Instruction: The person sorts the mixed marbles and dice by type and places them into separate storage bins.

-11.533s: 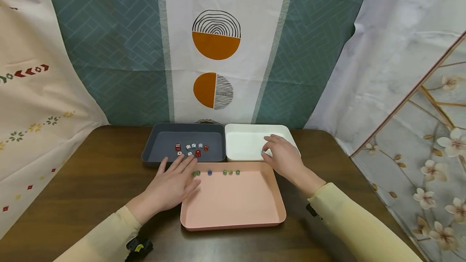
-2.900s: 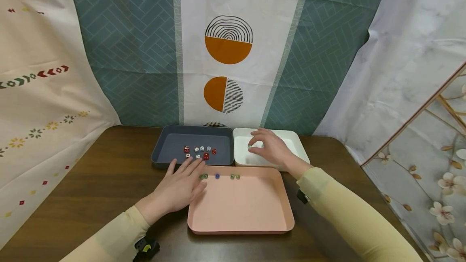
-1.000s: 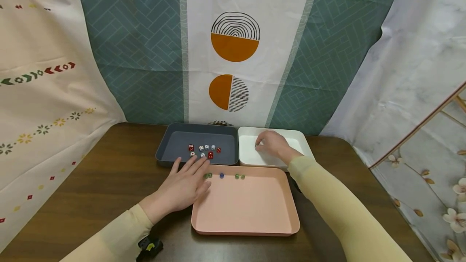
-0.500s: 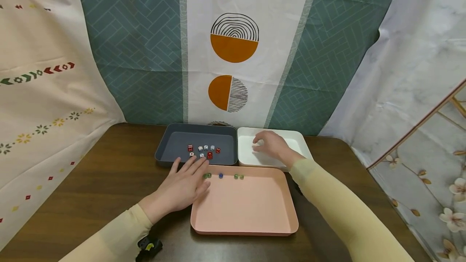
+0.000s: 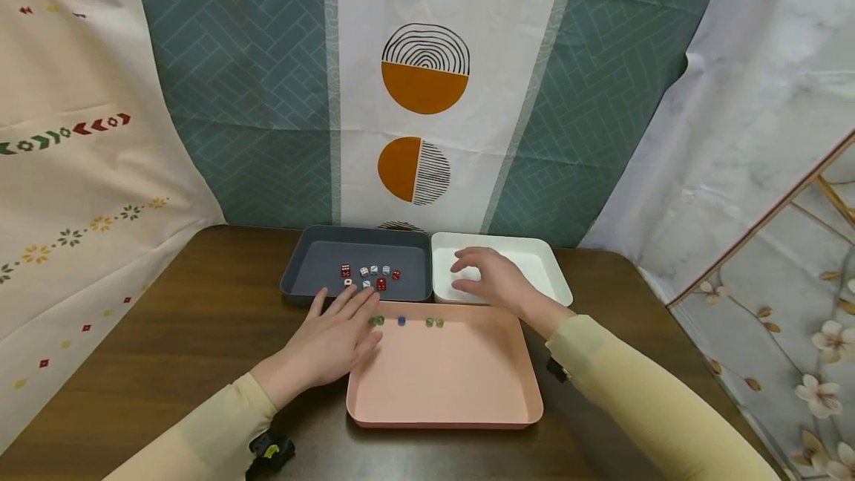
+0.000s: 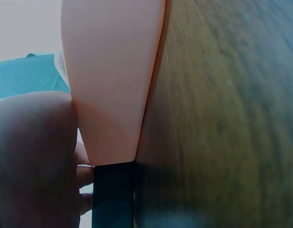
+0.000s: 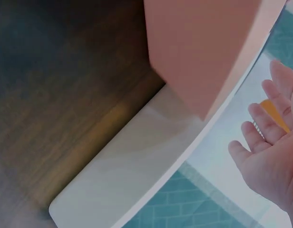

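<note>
Tabletop (image 5: 174,347) carries pink tray (image 5: 444,381), white tray (image 5: 534,258) behind. Left hand (image 5: 327,344) at pink's far-left corner, fingers spread; right hand (image 5: 496,278) over white, fingers apart, nothing seen between. Beads (image 5: 430,322) line pink's far side: probably best pinched singly, released low.

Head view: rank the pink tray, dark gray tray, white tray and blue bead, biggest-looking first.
1. Pink tray, though it sits nearest the camera.
2. Dark gray tray and white tray: too alike to rank, with the right hand covering part of the white one.
3. Blue bead, by far the smallest.
</note>
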A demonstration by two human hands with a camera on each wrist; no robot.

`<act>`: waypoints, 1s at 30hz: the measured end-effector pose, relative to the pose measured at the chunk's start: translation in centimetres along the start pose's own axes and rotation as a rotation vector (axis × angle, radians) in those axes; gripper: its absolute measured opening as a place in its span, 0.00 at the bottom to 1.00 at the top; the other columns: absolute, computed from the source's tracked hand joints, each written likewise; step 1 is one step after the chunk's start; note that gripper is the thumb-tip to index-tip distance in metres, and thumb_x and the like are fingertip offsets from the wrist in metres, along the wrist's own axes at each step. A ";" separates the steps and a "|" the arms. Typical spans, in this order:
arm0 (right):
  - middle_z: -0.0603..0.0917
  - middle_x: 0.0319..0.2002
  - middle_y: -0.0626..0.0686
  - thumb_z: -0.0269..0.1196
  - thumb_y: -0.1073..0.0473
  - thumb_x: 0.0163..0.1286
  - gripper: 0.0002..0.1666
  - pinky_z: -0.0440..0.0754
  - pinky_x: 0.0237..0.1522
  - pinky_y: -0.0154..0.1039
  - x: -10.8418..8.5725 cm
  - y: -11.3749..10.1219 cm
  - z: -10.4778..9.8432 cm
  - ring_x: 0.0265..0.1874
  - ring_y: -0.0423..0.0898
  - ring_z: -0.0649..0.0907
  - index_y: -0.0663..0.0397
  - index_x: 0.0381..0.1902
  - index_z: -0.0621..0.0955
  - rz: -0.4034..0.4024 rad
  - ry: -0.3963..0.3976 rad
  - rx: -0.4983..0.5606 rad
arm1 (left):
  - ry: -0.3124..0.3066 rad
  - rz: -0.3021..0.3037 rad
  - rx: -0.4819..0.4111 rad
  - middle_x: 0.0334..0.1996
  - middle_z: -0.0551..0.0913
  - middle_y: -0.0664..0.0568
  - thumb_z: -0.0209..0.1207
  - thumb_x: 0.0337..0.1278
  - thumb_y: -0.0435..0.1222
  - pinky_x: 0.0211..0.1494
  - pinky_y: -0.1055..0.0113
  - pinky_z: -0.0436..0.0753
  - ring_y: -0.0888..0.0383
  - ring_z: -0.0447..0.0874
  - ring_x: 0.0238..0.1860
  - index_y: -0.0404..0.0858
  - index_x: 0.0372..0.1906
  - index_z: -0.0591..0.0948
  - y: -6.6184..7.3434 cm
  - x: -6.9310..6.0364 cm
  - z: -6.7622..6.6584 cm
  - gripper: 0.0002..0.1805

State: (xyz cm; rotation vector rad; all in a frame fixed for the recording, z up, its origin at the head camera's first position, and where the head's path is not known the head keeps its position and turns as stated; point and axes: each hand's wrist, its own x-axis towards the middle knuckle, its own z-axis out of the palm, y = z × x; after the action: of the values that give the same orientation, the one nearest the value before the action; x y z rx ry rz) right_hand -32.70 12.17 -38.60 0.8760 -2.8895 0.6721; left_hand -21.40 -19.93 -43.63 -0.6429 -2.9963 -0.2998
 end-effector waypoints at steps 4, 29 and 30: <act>0.81 0.74 0.55 0.74 0.53 0.76 0.17 0.72 0.77 0.58 -1.3 -0.8 -0.1 0.79 0.58 0.73 0.55 0.58 0.91 -0.009 0.003 0.047 | 0.003 0.001 -0.011 0.86 0.62 0.42 0.52 0.87 0.54 0.83 0.25 0.44 0.37 0.52 0.88 0.37 0.87 0.66 0.0 0.0 0.0 0.38; 0.83 0.71 0.54 0.79 0.56 0.72 0.12 0.72 0.77 0.58 -5.1 -2.0 2.3 0.78 0.57 0.75 0.50 0.51 0.95 -0.139 -0.029 0.074 | 0.011 0.004 0.006 0.86 0.63 0.42 0.52 0.87 0.54 0.83 0.25 0.45 0.37 0.53 0.88 0.36 0.86 0.66 0.0 -0.1 0.1 0.38; 0.83 0.71 0.55 0.78 0.56 0.72 0.12 0.72 0.78 0.58 -5.1 -2.0 2.4 0.78 0.57 0.74 0.50 0.51 0.95 -0.144 -0.033 0.065 | 0.010 0.004 0.008 0.86 0.63 0.42 0.52 0.87 0.54 0.83 0.25 0.45 0.37 0.53 0.88 0.36 0.86 0.66 0.0 -0.1 0.1 0.38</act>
State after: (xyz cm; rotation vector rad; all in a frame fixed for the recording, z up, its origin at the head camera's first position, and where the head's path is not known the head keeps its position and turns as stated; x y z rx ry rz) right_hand -27.15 12.30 -40.87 1.1013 -2.8120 0.7486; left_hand -21.35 -19.93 -43.71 -0.6452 -2.9847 -0.2892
